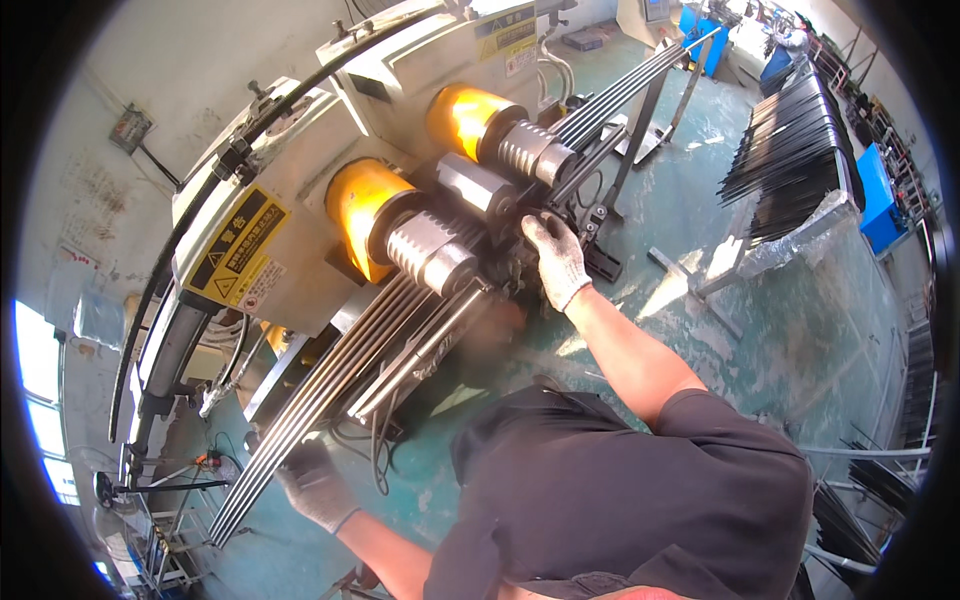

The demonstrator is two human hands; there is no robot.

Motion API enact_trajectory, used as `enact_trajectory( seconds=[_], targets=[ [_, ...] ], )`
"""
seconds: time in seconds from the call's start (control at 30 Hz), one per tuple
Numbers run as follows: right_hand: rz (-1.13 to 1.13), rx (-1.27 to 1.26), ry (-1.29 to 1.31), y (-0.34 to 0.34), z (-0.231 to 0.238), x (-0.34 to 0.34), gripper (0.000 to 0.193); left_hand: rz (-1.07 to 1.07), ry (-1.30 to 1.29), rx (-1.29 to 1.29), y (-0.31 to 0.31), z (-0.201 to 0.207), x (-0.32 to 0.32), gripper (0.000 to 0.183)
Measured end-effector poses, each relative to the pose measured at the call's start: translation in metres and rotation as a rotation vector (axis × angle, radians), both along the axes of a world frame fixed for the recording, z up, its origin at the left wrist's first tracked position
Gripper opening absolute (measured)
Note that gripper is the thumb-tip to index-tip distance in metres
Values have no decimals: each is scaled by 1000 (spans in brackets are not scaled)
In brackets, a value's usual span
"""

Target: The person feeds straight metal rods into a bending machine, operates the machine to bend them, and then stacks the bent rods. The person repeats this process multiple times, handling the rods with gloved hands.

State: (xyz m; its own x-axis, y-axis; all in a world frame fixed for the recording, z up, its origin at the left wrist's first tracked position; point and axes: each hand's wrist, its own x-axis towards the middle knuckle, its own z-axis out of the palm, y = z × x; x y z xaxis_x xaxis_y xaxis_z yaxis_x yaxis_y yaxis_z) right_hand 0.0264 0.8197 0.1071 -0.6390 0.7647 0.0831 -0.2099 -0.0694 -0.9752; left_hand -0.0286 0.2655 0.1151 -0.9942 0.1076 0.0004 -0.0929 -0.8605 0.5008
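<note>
Several thin metal rods slant up from the lower left to the rolling machine. At their near end, my left hand, in a pale knitted glove, is closed around the rods from below; they hide part of its fingers. My right hand, gloved too, is at the machine's right side, just below a ridged steel roller. Its fingers are bent over a dark part there, and what they hold is hidden. Another ridged roller sits above the rods, with a smooth steel cylinder between the two.
Two shiny orange-yellow housings stand behind the rollers. More rods extend from the machine's far side. A rack of dark thin rods stands at the right, near a blue bin. Cables hang below the machine.
</note>
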Motion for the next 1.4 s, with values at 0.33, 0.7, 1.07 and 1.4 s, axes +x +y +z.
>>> enact_trajectory(
  seconds=[0.33, 0.7, 1.07, 1.4],
  targets=[
    [35, -377, 121, 10, 23, -30, 35, 304, 88, -347, 33, 91, -9, 56],
    [80, 249, -309, 46, -16, -91, 30, 466, 225, -862, 102, 285, -45, 53],
    [61, 727, -417, 73, -17, -93, 46, 575, 697, -1100, 259, 345, -72, 48],
    [80, 590, 124, 124, -125, -142, 43, 303, 985, -1363, 372, 365, -75, 30]
  ],
)
